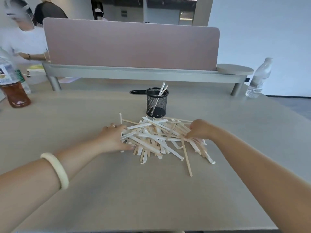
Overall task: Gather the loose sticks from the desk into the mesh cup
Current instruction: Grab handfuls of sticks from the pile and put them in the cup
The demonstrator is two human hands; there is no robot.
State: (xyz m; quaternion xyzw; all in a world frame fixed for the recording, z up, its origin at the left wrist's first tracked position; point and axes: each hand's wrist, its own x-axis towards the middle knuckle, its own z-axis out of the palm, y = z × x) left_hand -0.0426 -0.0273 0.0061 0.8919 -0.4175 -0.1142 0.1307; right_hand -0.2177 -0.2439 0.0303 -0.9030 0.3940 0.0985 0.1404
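A heap of thin wooden sticks and white paper-wrapped sticks (158,137) lies in the middle of the beige desk (117,190). Just behind the heap stands a black mesh cup (156,105), upright, with two sticks (162,89) leaning inside it. My left hand (112,139) rests flat against the heap's left side, fingers spread and touching the sticks. My right hand (199,129) is at the heap's right side, its fingers curled down into the sticks; whether they pinch one is hidden.
A pink divider panel (133,47) on a grey rail closes the desk's far side. A tea bottle (14,91) stands at far left, a clear water bottle (259,78) at far right. People sit beyond the divider at left.
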